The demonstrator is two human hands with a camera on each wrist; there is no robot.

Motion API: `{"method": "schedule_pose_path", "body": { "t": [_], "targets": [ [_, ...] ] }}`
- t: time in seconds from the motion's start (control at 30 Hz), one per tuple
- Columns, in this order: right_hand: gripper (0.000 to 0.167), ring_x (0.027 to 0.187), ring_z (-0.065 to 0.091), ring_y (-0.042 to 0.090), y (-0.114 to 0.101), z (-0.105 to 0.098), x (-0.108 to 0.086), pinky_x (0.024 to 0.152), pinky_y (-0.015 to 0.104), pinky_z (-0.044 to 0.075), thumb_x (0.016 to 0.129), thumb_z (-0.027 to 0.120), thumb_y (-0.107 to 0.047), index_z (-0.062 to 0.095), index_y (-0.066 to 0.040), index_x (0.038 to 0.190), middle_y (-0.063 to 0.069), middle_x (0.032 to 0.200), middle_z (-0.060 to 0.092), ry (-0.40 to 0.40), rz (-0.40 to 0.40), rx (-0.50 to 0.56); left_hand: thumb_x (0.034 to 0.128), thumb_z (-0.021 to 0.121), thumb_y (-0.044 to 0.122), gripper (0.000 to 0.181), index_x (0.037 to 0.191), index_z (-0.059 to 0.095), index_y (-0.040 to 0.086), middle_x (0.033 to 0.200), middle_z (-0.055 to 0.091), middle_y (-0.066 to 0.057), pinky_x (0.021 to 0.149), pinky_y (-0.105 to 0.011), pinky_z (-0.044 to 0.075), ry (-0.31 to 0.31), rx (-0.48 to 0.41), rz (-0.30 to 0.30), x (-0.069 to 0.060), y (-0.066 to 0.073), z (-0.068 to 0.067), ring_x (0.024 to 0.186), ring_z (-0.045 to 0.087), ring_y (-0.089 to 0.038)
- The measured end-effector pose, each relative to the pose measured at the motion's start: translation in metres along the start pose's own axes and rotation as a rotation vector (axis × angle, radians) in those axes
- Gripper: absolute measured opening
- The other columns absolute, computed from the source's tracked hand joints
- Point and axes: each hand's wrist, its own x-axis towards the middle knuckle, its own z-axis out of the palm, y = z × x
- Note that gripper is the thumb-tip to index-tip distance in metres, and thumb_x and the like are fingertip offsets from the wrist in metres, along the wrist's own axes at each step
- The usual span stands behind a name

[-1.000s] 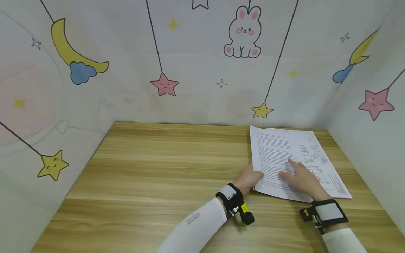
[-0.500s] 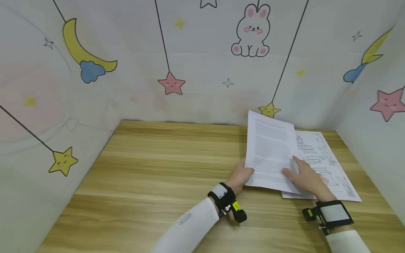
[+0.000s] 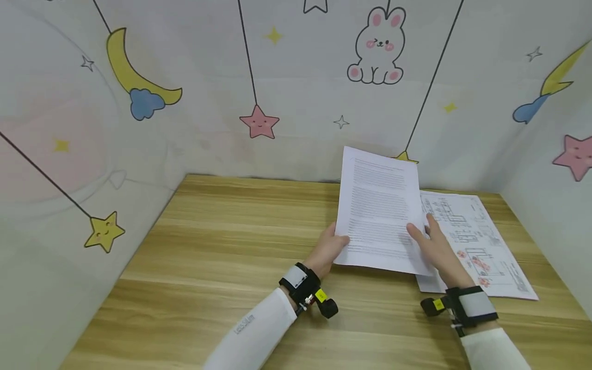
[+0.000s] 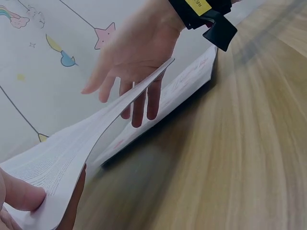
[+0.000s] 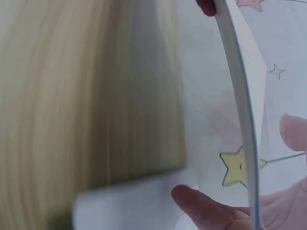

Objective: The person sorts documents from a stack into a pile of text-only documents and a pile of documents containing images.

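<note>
A thin stack of printed paper [image 3: 381, 210] is raised off the table, tilted up toward the back wall. My left hand [image 3: 327, 249] grips its left edge near the bottom corner; in the left wrist view the thumb [image 4: 24, 194] presses on the printed face. At the opposite edge is my right hand [image 3: 439, 252], fingers fairly straight. In the right wrist view the thumb [image 5: 293, 133] and a finger [image 5: 204, 206] lie on either side of the sheets, not clamped on them. A second pile of papers with diagrams and red marks [image 3: 481, 252] lies on the table, partly covered.
The wood-grain table [image 3: 231, 231] stretches left of the papers. A white wall cloth with a printed rabbit [image 3: 379, 46] and stars closes off the back and both sides. Black straps with small cameras [image 3: 302, 285] are on both wrists.
The text stack has come up off the diagram pile and moved left with my left hand, uncovering more diagrams. My right hand has shifted to the stack's right edge. The head view has turned slightly left.
</note>
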Motion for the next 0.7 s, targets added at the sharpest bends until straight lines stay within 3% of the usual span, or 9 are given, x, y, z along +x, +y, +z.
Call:
{"method": "schedule_pose_path", "body": {
  "t": [0.13,0.33,0.4,0.5,0.57,0.7],
  "targets": [
    [0.099,0.153,-0.005,0.045,-0.009,0.014,0.003,0.122,0.064,0.006,0.097,0.041,-0.065,-0.018,-0.013,0.157,0.019,0.166,-0.014,0.033,-0.017,0.13,0.0936,0.049,0.006,0.058,0.15,0.042,0.018,0.145,0.056,-0.007,0.102,-0.037,0.043,0.028,0.008,0.013,-0.003,0.004,-0.013,0.123,0.054,-0.02],
    [0.088,0.154,0.01,0.041,-0.022,0.033,0.003,0.123,0.055,0.017,0.1,0.044,-0.053,-0.007,-0.013,0.16,0.016,0.168,-0.001,0.072,-0.008,0.229,0.0915,0.051,0.006,0.057,0.147,0.046,0.018,0.14,0.059,-0.006,0.094,-0.033,0.045,0.068,0.017,0.019,-0.008,0.003,-0.035,0.115,0.056,-0.019],
    [0.082,0.149,0.026,0.039,-0.026,0.038,0.002,0.118,0.051,0.031,0.102,0.044,-0.05,-0.001,-0.014,0.161,0.019,0.166,0.014,0.059,-0.002,0.284,0.091,0.051,0.005,0.057,0.147,0.047,0.018,0.137,0.061,-0.007,0.088,-0.03,0.046,0.07,0.015,0.021,-0.01,0.003,-0.042,0.109,0.058,-0.019],
    [0.073,0.128,0.048,0.032,-0.03,0.045,0.0,0.097,0.039,0.047,0.103,0.043,-0.045,0.01,-0.013,0.161,0.023,0.154,0.036,0.047,-0.019,0.33,0.0914,0.051,0.005,0.058,0.148,0.045,0.017,0.135,0.062,-0.009,0.083,-0.028,0.047,0.063,0.01,0.028,-0.012,0.001,-0.052,0.104,0.06,-0.018],
    [0.067,0.119,0.052,0.026,-0.032,0.05,-0.001,0.09,0.031,0.047,0.105,0.042,-0.039,0.017,-0.009,0.159,0.021,0.148,0.043,0.051,-0.052,0.339,0.0928,0.052,0.006,0.056,0.148,0.045,0.016,0.135,0.062,-0.011,0.083,-0.028,0.048,0.069,0.016,0.032,-0.014,0.001,-0.057,0.104,0.06,-0.018],
    [0.057,0.114,0.056,0.019,-0.038,0.061,-0.002,0.088,0.025,0.046,0.106,0.04,-0.029,0.025,-0.005,0.156,0.019,0.145,0.049,0.073,-0.088,0.348,0.0961,0.053,0.011,0.052,0.147,0.046,0.017,0.137,0.061,-0.01,0.089,-0.03,0.048,0.097,0.043,0.023,-0.018,0.003,-0.067,0.108,0.06,-0.018]
  ]
}}
